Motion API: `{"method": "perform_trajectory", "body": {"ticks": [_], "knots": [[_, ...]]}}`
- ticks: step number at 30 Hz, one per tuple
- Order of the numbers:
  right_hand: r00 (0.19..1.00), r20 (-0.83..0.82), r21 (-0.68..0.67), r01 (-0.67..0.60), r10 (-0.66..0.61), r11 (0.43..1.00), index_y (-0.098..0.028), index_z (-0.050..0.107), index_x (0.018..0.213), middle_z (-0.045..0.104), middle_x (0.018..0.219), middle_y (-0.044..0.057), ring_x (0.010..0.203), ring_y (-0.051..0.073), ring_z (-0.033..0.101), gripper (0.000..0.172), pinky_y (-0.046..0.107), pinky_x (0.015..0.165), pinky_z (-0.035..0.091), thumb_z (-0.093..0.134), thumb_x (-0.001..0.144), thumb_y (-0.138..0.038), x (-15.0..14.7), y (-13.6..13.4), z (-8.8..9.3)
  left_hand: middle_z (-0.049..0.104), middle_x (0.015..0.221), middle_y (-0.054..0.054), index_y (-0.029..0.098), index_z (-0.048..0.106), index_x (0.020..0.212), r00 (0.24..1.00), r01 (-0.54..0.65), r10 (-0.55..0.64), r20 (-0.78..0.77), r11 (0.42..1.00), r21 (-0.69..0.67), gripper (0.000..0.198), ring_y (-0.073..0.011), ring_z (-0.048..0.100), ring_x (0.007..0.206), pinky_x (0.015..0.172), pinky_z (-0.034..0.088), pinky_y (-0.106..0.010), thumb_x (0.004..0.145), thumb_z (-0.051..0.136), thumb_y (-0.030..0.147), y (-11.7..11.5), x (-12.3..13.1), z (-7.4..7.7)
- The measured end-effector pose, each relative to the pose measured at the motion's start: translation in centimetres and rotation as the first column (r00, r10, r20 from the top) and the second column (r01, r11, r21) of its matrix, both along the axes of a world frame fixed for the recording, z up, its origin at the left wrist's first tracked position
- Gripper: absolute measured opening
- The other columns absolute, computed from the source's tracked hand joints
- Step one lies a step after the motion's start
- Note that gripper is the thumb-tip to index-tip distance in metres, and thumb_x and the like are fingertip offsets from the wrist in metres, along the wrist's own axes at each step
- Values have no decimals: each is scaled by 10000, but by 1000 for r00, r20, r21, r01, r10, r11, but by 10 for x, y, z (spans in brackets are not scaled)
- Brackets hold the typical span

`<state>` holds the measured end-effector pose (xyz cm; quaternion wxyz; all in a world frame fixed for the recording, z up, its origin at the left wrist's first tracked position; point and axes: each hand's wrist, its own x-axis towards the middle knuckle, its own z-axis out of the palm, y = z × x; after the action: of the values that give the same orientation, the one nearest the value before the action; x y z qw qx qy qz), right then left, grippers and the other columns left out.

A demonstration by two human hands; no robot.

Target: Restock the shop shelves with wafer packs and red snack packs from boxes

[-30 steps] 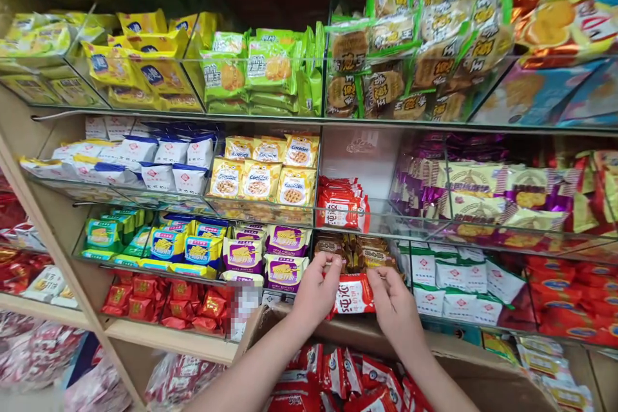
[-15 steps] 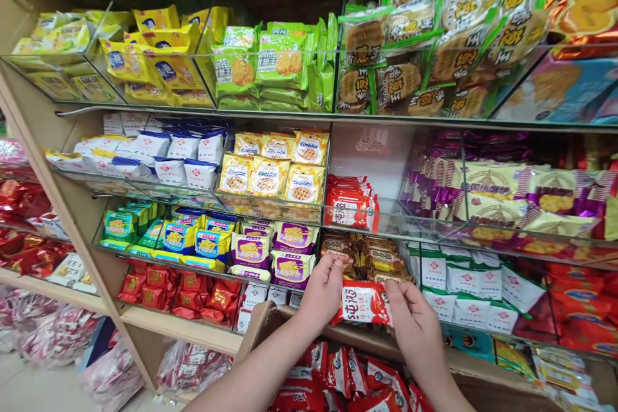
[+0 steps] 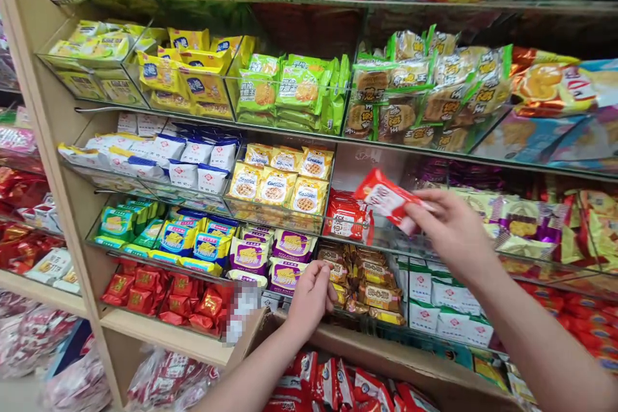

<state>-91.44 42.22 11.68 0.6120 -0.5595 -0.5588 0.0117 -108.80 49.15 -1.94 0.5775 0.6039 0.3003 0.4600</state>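
Observation:
A red-and-white snack packet (image 3: 385, 198) is pinched at its lower right end by my right hand (image 3: 447, 215), tilted and held in the air. Just behind and left of it, red packets of similar look (image 3: 346, 217) are stacked in a clear shelf compartment. My left hand (image 3: 311, 293) is loosely curled with no item showing in it. It hovers over the near rim of a cardboard box (image 3: 371, 347), in front of brown-wrapped snacks (image 3: 379, 277). More red packets (image 3: 333, 380) fill the box below.
Glass-fronted shelves hold yellow packets (image 3: 161, 74), green biscuit packets (image 3: 299, 87), cookie packs (image 3: 277, 187) and purple soda biscuits (image 3: 251, 254). White-and-green packets (image 3: 444, 299) lie under my right forearm. A wooden upright (image 3: 62, 206) stands at left, with plastic-wrapped bundles (image 3: 164, 376) below.
My right hand has raised the red snack packet up toward the red stack's compartment. My left hand has let go of it and moved slightly down and left. The view has tilted up.

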Motion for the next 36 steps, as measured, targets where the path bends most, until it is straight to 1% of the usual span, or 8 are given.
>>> {"method": "perform_trajectory", "body": {"ticks": [6,11,25,27,30,33,34,36], "knots": [[906,325,-410,-125,273,903,-153,590,832,633,686,6,623,141,573,185,259,570,447,586,696,-278,7,64,16,484,465,79,183,442,859,998,38,-36,-42,998,46,238,-62,403,336,370,297,-159,777,457,406,-5,-1,-1],[866,420,-453,-58,271,890,-172,671,703,651,696,6,679,173,574,151,305,667,425,693,569,-239,15,74,18,477,483,76,185,459,860,994,69,-62,-85,994,85,186,-65,401,360,382,302,-167,789,443,356,-7,-2,-4],[862,341,-500,-171,374,849,-163,652,808,654,798,19,744,162,574,295,280,685,428,631,650,-412,24,76,9,491,513,46,171,527,829,955,152,-81,-286,960,237,174,-97,450,468,481,348,-206,791,436,314,-9,1,-6],[904,315,-409,-146,289,901,-167,638,823,644,805,25,737,161,563,312,282,676,423,596,687,-445,23,72,14,499,524,42,169,531,827,942,178,-106,-318,962,208,182,-99,464,480,485,354,-207,786,438,319,-7,1,-8],[971,233,53,39,-50,998,-174,586,737,585,704,10,648,138,513,241,261,607,396,530,764,-407,12,48,16,505,526,42,164,522,841,922,217,-151,-357,964,153,191,-90,447,448,449,341,-200,778,436,322,-4,1,-10],[954,268,321,40,-132,946,-188,511,630,488,596,-11,561,119,445,245,246,537,356,443,834,-304,-14,3,-17,506,508,46,158,508,830,906,254,-192,-376,960,121,192,-76,398,378,385,303,-190,762,444,326,-5,1,-7],[918,397,235,-75,-25,969,-189,504,605,472,573,-11,530,115,426,268,244,511,346,421,842,-281,-24,-14,-39,508,505,46,157,505,829,902,266,-206,-379,957,112,193,-71,386,363,374,296,-187,760,444,327,-5,0,-5],[765,564,-180,-254,311,950,-188,544,621,501,595,8,574,131,469,262,248,529,379,422,834,-278,-45,-43,-94,513,503,47,153,503,837,893,288,-230,-387,953,97,201,-66,377,351,367,295,-183,763,440,329,-7,1,-2]]}}
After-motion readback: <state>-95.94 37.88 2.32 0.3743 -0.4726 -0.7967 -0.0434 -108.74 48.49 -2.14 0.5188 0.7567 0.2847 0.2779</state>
